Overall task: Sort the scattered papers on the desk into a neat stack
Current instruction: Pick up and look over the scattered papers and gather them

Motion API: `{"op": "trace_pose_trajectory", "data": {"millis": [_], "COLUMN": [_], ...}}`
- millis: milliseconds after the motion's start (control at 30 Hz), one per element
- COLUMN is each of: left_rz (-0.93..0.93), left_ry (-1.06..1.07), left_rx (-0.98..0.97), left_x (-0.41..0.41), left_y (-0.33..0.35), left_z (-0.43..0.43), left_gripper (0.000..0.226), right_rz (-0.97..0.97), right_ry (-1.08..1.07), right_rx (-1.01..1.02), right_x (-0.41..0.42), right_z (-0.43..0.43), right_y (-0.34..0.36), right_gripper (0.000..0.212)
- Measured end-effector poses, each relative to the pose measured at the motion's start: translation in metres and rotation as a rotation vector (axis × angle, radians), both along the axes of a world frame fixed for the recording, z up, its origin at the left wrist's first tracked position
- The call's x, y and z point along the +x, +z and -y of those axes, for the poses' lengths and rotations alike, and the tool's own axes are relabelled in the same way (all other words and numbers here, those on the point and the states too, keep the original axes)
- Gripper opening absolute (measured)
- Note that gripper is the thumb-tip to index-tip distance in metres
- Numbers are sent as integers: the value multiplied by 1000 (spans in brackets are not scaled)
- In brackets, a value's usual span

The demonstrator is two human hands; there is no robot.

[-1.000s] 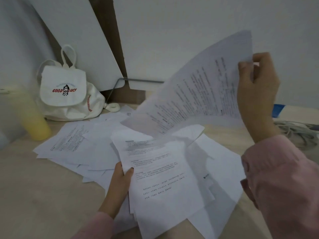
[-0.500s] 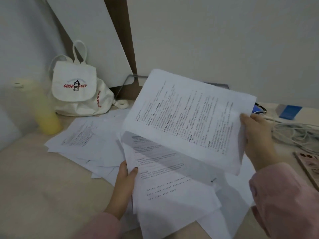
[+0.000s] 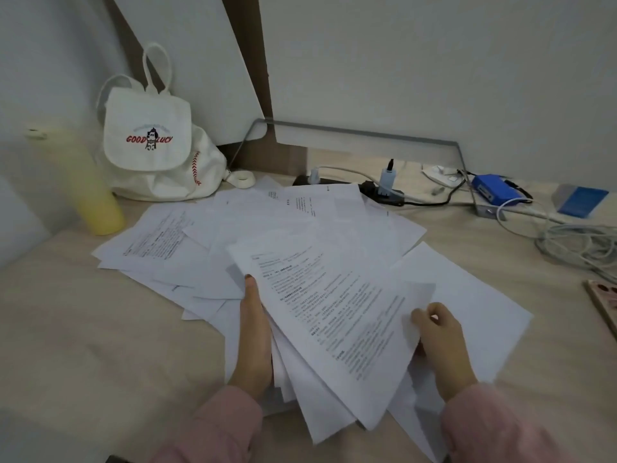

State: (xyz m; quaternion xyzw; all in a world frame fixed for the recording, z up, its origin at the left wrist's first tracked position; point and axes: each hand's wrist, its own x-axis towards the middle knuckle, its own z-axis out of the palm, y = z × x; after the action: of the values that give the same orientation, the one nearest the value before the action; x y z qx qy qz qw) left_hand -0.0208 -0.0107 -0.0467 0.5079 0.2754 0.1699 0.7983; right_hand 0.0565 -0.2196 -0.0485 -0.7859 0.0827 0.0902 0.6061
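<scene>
Stacking begun; most sheets are not gathered.
Your left hand [image 3: 255, 332] and right hand [image 3: 440, 342] close their fingers on a fanned bundle [image 3: 334, 315] near the surface's front edge; loose papers [image 3: 207, 242] lie scattered behind.

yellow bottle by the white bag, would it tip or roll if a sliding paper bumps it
The yellow bottle stands upright and looks tall for its base, so a firm knock near the top could probably tip it. Once down, its round body would likely roll. A floppy sheet from the scattered papers would probably buckle against it rather than move it.
</scene>
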Motion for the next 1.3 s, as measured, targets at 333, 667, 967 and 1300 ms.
{"op": "trace_pose_trajectory", "data": {"millis": [333,667,967,1300], "left_rz": [-6,236,306,381], "left_ry": [-104,-117,-28,49], "left_rx": [343,439,514,547], "left_x": [-1,-9,4,5], "left_y": [12,70,92,88], "left_z": [2,-12,-28,-23], "left_gripper": [46,40,37,29], "right_rz": [-20,87,281,307], "right_ry": [371,425,376,305], "right_rx": [-179,189,355,403], "right_x": [9,36,23,17], "right_z": [16,-3,-19,-22], "right_y": [29,85,106,102], "right_gripper": [30,39,35,31]}}
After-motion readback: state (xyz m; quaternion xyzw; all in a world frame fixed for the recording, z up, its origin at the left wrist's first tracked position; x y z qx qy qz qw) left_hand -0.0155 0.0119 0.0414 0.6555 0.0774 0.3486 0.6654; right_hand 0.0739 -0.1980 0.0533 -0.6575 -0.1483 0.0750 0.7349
